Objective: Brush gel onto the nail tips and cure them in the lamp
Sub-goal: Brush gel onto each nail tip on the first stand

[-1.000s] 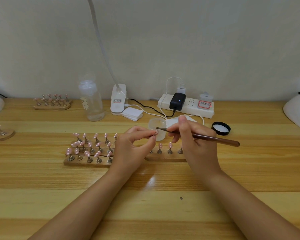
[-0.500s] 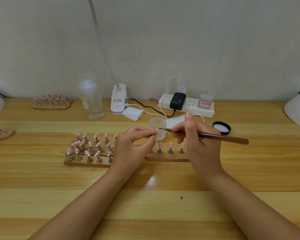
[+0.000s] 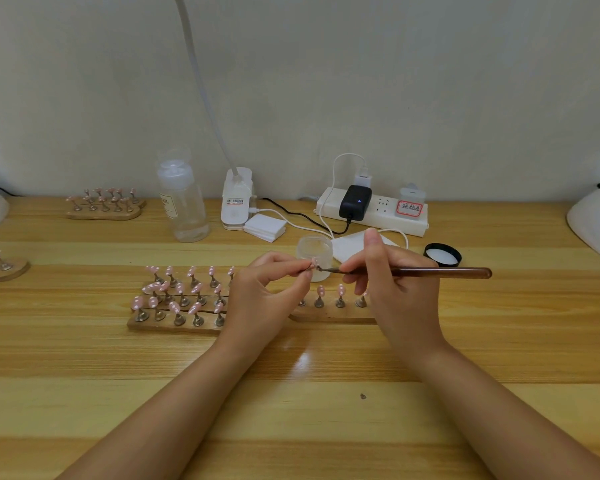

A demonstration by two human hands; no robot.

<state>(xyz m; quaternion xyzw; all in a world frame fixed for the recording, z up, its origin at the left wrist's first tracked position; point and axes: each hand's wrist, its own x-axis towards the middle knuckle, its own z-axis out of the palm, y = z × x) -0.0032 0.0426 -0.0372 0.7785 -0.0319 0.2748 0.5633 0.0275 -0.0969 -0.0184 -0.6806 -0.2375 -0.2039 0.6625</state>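
**Brush on a held nail tip**

The left hand pinches one pink nail tip above the worktop, before the gel jar. The right hand grips the brush, bristles touching that tip. Other tips stand on the holder.

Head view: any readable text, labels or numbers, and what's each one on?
Nothing reads cleanly.
Red-bordered sticker on the power strip: handwritten characters, too blurred to read.
Label on the clear bottle: print partly turned away and blurred, unreadable.
Small label on the white lamp base: print too small to read.
Brush, jar, black lid: no text visible.
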